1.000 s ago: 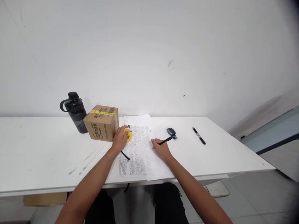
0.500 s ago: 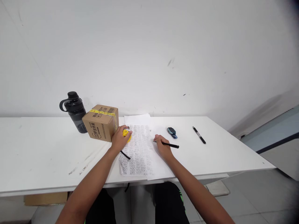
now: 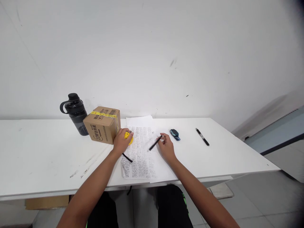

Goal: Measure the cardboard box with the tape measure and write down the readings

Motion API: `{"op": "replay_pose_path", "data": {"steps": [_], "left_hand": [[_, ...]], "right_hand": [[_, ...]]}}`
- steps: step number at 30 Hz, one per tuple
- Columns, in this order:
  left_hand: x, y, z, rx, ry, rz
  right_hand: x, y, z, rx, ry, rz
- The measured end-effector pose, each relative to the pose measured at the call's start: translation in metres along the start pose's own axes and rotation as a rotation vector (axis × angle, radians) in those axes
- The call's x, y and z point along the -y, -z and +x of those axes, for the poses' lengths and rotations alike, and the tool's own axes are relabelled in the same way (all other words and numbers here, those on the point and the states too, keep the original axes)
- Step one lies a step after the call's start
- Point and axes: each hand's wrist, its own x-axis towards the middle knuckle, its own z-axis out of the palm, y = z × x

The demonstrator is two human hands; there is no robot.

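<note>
My left hand (image 3: 120, 143) is closed around a yellow tape measure (image 3: 130, 139) at the left side of the written sheet. A black strap (image 3: 127, 157) lies below this hand on the paper. Between the fingers of my right hand (image 3: 167, 147) is a black pen (image 3: 155, 143), slanted with its lower end toward the left over the paper's right part. The sheet (image 3: 139, 164) is covered in dense dark writing and overlaps plain white paper (image 3: 163, 169). Close beside my left hand stands a brown cardboard box (image 3: 102, 126) with a yellow strip across its top.
A dark bottle (image 3: 77, 114) with a loop handle stands behind the box at the left. Right of my right hand lies a blue watch (image 3: 175, 134); farther right is a black marker (image 3: 202, 136). The white table (image 3: 47, 158) meets a wall at the back.
The pen has swung round in my right hand, from pointing out to the right to lying across the fingers toward the lower left. My left hand and the tape measure stay in place.
</note>
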Motion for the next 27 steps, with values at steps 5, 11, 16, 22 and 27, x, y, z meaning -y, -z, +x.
{"op": "replay_pose_path", "data": {"steps": [5, 11, 16, 22, 27], "left_hand": [[0.0, 0.0, 0.0, -0.003, 0.007, -0.019], [-0.001, 0.001, -0.001, -0.011, 0.041, -0.039], [-0.001, 0.001, -0.001, -0.004, 0.075, -0.029], [-0.001, -0.002, -0.001, -0.009, 0.174, -0.003], [0.001, -0.003, -0.001, -0.008, 0.169, -0.005]], "right_hand": [[-0.005, -0.002, 0.0, 0.008, -0.026, 0.04], [-0.009, -0.004, 0.001, -0.005, -0.056, 0.086], [-0.004, -0.002, 0.0, -0.004, -0.086, 0.108], [0.003, 0.0, -0.002, -0.014, -0.117, 0.123], [0.003, 0.0, -0.001, -0.003, -0.128, 0.102]]}}
